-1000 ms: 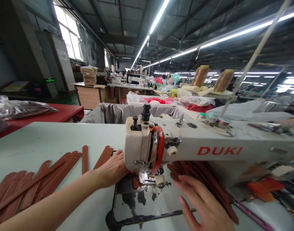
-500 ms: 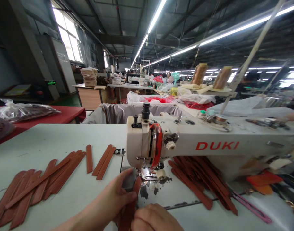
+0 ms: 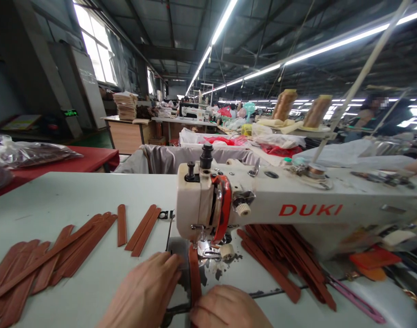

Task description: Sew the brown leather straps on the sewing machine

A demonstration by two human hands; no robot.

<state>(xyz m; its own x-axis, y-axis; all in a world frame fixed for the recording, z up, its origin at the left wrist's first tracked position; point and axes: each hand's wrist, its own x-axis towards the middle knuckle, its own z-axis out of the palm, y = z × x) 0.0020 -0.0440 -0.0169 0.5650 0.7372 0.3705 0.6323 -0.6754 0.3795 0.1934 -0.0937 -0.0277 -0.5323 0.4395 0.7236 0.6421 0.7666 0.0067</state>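
Note:
A narrow brown leather strip runs lengthwise under the presser foot of a white sewing machine. My right hand is closed over the strip's near end, fingers curled around it. To the left of the strip, my left hand rests by the dark metal plate, its back up and fingers bent downward. It is apart from the strip, with nothing visible in it; the fingertips are partly hidden.
Several brown strips lie spread on the table's left. More strips are piled under the machine arm. Pink-handled snips lie at the right. Thread cones stand behind, and a plastic bag sits on a red surface.
My left hand has let go of the strip and shifted left, turning its back up. The strip now lies straight under the foot, while my right hand keeps hold of its near end.

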